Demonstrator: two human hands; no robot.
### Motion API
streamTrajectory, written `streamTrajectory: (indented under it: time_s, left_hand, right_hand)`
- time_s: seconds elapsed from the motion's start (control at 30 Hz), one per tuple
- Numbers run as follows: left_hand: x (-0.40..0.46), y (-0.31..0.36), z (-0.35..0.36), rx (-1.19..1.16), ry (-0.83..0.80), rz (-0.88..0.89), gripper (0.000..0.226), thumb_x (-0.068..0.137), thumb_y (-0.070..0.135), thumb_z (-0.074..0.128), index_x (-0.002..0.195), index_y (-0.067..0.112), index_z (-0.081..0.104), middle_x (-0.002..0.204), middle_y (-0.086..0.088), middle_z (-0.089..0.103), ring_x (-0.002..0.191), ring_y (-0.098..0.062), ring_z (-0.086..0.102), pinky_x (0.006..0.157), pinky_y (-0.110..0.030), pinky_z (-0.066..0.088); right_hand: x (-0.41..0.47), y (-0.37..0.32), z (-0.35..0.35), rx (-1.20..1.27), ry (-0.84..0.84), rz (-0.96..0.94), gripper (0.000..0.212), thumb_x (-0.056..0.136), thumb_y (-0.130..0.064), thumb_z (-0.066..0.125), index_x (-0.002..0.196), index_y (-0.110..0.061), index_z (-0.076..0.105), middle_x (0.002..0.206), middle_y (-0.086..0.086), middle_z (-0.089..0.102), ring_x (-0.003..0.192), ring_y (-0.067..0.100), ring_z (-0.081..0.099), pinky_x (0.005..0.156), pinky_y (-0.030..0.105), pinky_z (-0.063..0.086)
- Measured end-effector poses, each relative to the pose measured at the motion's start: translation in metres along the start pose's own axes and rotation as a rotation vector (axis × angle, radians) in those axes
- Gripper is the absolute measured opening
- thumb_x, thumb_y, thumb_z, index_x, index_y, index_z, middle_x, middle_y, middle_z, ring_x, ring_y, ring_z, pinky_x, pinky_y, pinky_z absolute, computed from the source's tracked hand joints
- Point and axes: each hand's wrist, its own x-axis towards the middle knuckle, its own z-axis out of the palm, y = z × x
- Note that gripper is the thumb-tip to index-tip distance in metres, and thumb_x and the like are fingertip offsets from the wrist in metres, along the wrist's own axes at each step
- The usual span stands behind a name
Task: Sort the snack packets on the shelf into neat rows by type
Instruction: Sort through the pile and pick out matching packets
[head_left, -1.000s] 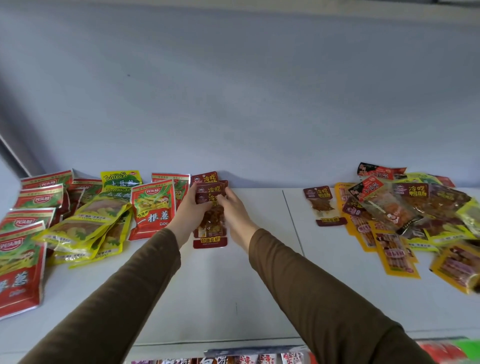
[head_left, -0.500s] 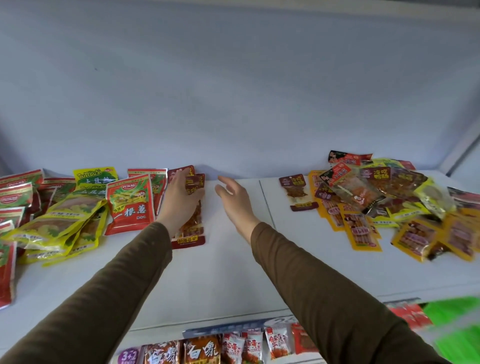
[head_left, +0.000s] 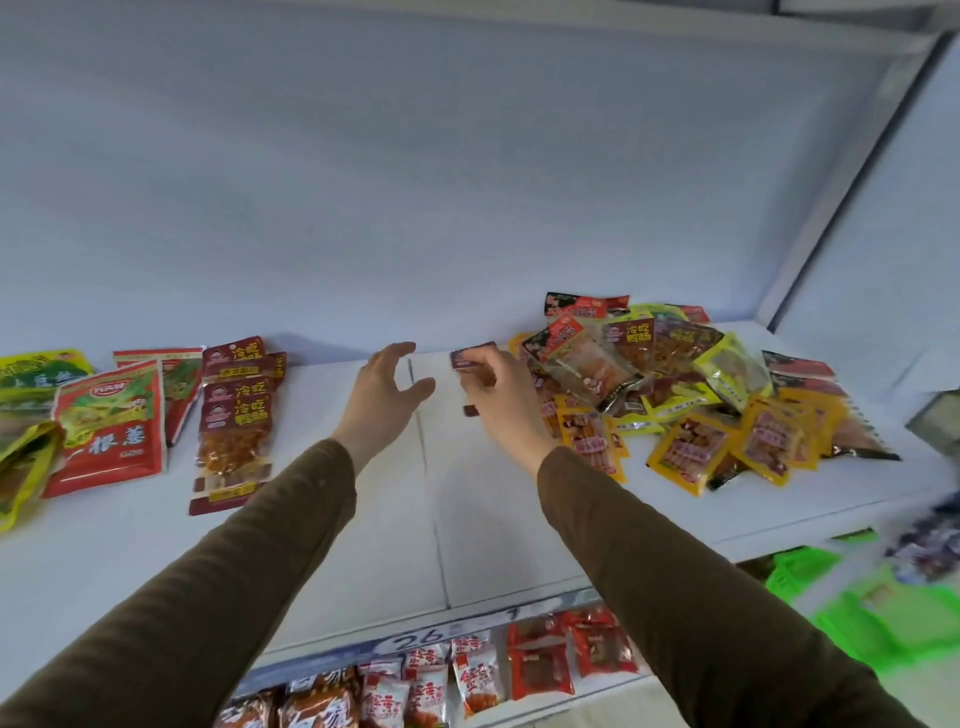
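On the white shelf (head_left: 363, 545) a short row of dark red packets (head_left: 236, 415) lies left of centre, beside red packets (head_left: 111, 426) and yellow-green packets (head_left: 31, 415) at the far left. A mixed heap of yellow, dark red and clear packets (head_left: 691, 405) covers the right side. My right hand (head_left: 498, 395) grips a dark red packet (head_left: 470, 357) at the heap's left edge; most of that packet is hidden under my hand. My left hand (head_left: 384, 400) hovers over the bare shelf middle, fingers loosely spread, holding nothing.
The shelf's back wall rises just behind the packets, and a side panel (head_left: 857, 260) closes the right end. A lower shelf with red and white packets (head_left: 441, 680) shows below the front edge. Green packets (head_left: 872, 618) lie at the lower right.
My left hand has let go of the dark red row and moved right. My right hand has reached to the heap and taken a dark red packet. The view has swung right.
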Motion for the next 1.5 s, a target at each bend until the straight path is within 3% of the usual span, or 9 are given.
streamTrajectory:
  time_s: [0.07,0.23,0.47,0.73,0.9,1.07,1.3,1.4,1.5]
  left_hand:
    - [0.002,0.017,0.027,0.010,-0.012,-0.007,0.054,0.096,0.030,0.068,0.146,0.024,0.048,0.150,-0.003,0.048,0.138,-0.024,0.043,0.110,-0.033,0.034]
    - [0.007,0.068,0.093,-0.062,-0.072,-0.063,0.054,0.085,0.037,0.074,0.134,0.024,0.057,0.130,-0.001,0.059,0.112,-0.019,0.060,0.095,-0.033,0.049]
    - [0.014,0.102,0.158,0.014,-0.097,-0.109,0.075,0.083,0.056,0.069,0.148,0.031,0.041,0.143,-0.004,0.054,0.121,-0.030,0.057,0.099,-0.053,0.052]
    - [0.024,0.108,0.186,0.048,-0.134,-0.167,0.110,0.070,0.082,0.064,0.156,0.040,0.009,0.151,-0.007,0.047,0.138,-0.037,0.043,0.110,-0.057,0.042]
    - [0.040,0.106,0.191,0.052,-0.104,-0.141,0.108,0.083,0.055,0.076,0.160,0.037,0.003,0.153,-0.010,0.045,0.144,-0.038,0.034,0.113,-0.058,0.039]
    - [0.058,0.115,0.186,-0.194,-0.057,-0.142,0.099,0.088,0.023,0.080,0.156,0.043,0.010,0.128,-0.003,0.057,0.095,-0.024,0.070,0.084,-0.046,0.062]
    - [0.081,0.128,0.193,-0.618,-0.094,-0.392,0.108,0.089,-0.001,0.073,0.160,0.040,0.003,0.135,-0.016,0.055,0.099,-0.031,0.072,0.076,-0.048,0.064]
    - [0.083,0.129,0.185,-0.754,-0.102,-0.471,0.088,0.094,-0.005,0.065,0.161,0.024,0.017,0.123,-0.014,0.059,0.085,-0.026,0.073,0.054,-0.033,0.059]
    - [0.082,0.120,0.172,-0.816,-0.163,-0.459,0.045,0.098,-0.002,0.059,0.142,0.003,0.048,0.101,-0.013,0.073,0.077,-0.023,0.073,0.062,-0.035,0.061]
  right_hand:
    - [0.002,0.014,-0.032,-0.067,-0.014,-0.041,0.024,0.099,-0.016,0.059,0.122,-0.018,0.065,0.122,-0.001,0.062,0.101,-0.001,0.060,0.085,0.016,0.051]
    - [0.016,0.059,-0.110,-0.140,-0.062,-0.074,0.029,0.101,-0.026,0.060,0.130,-0.026,0.059,0.131,-0.005,0.057,0.122,0.012,0.052,0.094,0.023,0.046]
    - [0.042,0.105,-0.194,-0.245,-0.054,-0.052,0.034,0.103,-0.024,0.057,0.137,-0.025,0.056,0.141,-0.005,0.055,0.134,0.021,0.046,0.110,0.044,0.043]
    - [0.062,0.109,-0.215,-0.239,-0.138,0.039,0.054,0.103,-0.020,0.057,0.154,-0.020,0.038,0.156,0.003,0.045,0.141,0.022,0.044,0.112,0.039,0.041]
    - [0.065,0.111,-0.200,-0.417,-0.358,0.050,0.082,0.098,-0.038,0.064,0.162,-0.026,0.014,0.160,0.006,0.038,0.144,0.029,0.040,0.111,0.043,0.042]
    - [0.060,0.118,-0.202,-0.554,-0.340,0.008,0.088,0.097,-0.052,0.060,0.161,-0.030,0.005,0.145,0.013,0.054,0.137,0.035,0.045,0.101,0.048,0.051]
    - [0.063,0.128,-0.214,-0.632,-0.341,-0.040,0.090,0.094,-0.070,0.048,0.162,-0.031,0.002,0.148,0.009,0.054,0.148,0.036,0.029,0.119,0.059,0.021]
    - [0.065,0.133,-0.225,-0.636,-0.334,-0.041,0.090,0.094,-0.071,0.046,0.162,-0.030,0.004,0.151,0.007,0.050,0.148,0.034,0.029,0.119,0.055,0.021]
    - [0.066,0.144,-0.228,-0.632,-0.324,-0.054,0.081,0.099,-0.065,0.041,0.162,-0.028,0.005,0.145,0.002,0.057,0.143,0.029,0.035,0.116,0.052,0.028]
